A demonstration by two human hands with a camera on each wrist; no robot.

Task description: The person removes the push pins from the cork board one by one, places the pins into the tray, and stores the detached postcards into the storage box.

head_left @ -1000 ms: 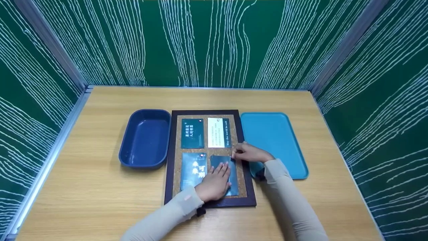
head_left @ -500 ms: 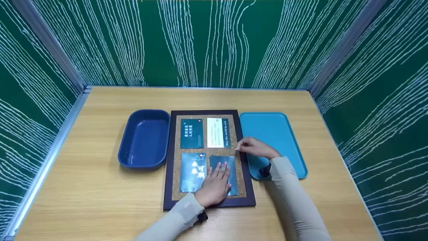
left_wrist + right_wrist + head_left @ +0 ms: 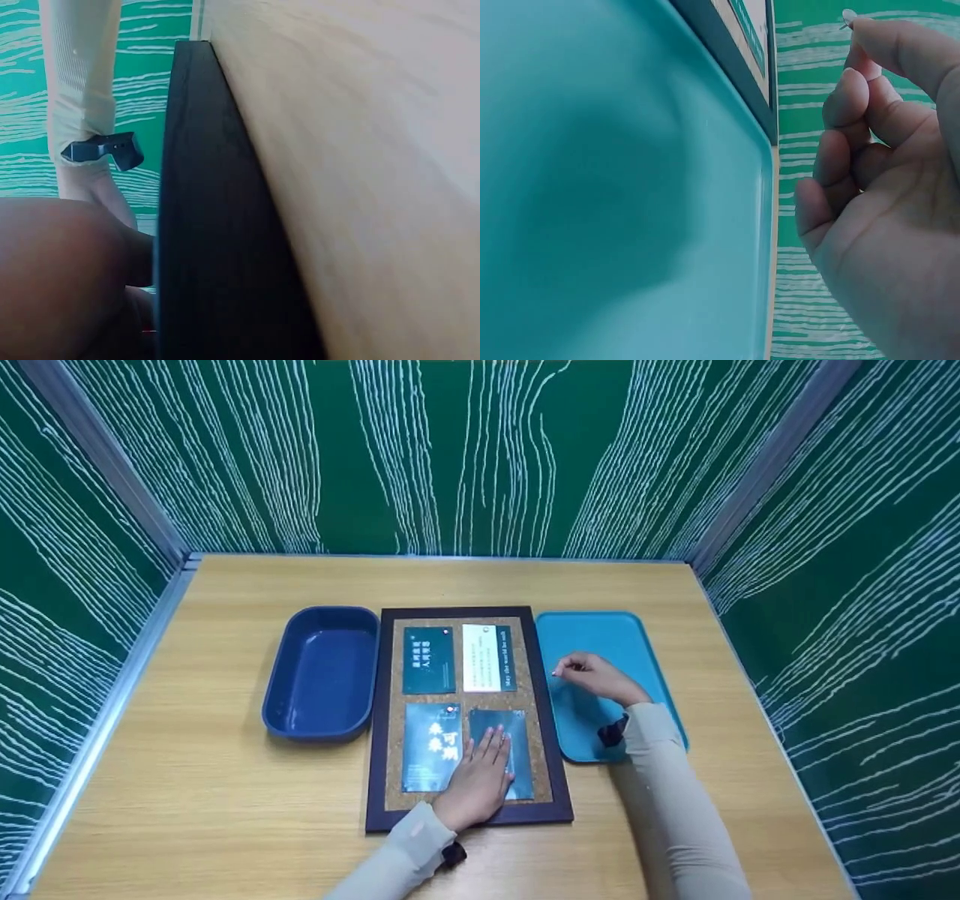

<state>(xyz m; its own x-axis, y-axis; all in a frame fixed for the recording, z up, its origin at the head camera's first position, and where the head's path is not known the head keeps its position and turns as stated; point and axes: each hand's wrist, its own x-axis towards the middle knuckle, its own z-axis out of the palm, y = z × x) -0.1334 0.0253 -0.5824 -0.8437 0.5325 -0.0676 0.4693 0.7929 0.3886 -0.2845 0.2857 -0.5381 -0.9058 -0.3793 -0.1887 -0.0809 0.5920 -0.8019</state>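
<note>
A dark-framed cork board (image 3: 471,699) bears several postcards. My left hand (image 3: 475,780) lies over the lower right postcard (image 3: 522,765) with its fingers stretched out, covering much of that card. Over the light-blue tray, my right hand (image 3: 596,676) pinches a thumbtack (image 3: 848,17) between thumb and forefinger; its pale round head and thin point show in the right wrist view. The other fingers of that hand are curled. Small round tack heads sit near the top edges of the upper left postcard (image 3: 429,675), the upper right postcard (image 3: 480,660) and the lower left postcard (image 3: 424,765).
Right of the board stands the shallow light-blue tray (image 3: 600,634). A deep dark-blue bin (image 3: 322,682) is close to the board's left side. Green walls with white lines (image 3: 495,457) enclose the wooden table (image 3: 187,780) at the back and sides.
My right hand has drawn back from the top right corner of the lower right postcard, moving right and up over the tray with the thumbtack. The left hand stays on the postcard.
</note>
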